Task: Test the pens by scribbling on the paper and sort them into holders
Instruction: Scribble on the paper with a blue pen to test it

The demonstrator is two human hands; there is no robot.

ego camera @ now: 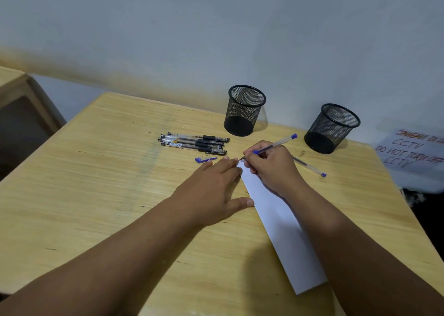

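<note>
Head-camera view of a light wooden table set against a pale wall. The right hand is closed in a writing grip around a blue pen, fingers clamped on the barrel near the blue grip section; the uncapped tip meets the far corner of a long strip of white paper, while the blue end plug of the pen points up and away toward the right-hand holder. The left hand lies flat and open, palm down, grasping nothing, with its fingertips pressing the left edge of the paper near the tip and the thumb touching the same edge lower down. The paper runs diagonally from the far corner under the pen back toward the wearer, partly covered by the right forearm. A loose blue pen cap rests on the table just beyond the left fingertips. Farther left, a cluster of black pens lies side by side, roughly parallel, with tips toward the right. A second blue pen lies on the table just right of the right hand, partly hidden behind it. Two black mesh holders stand upright near the wall, apart from each other: the left holder beyond the black pens, the right holder beyond the right hand; no pens show above either rim. A handwritten sign sits at the right edge, its text partly cut off.
</note>
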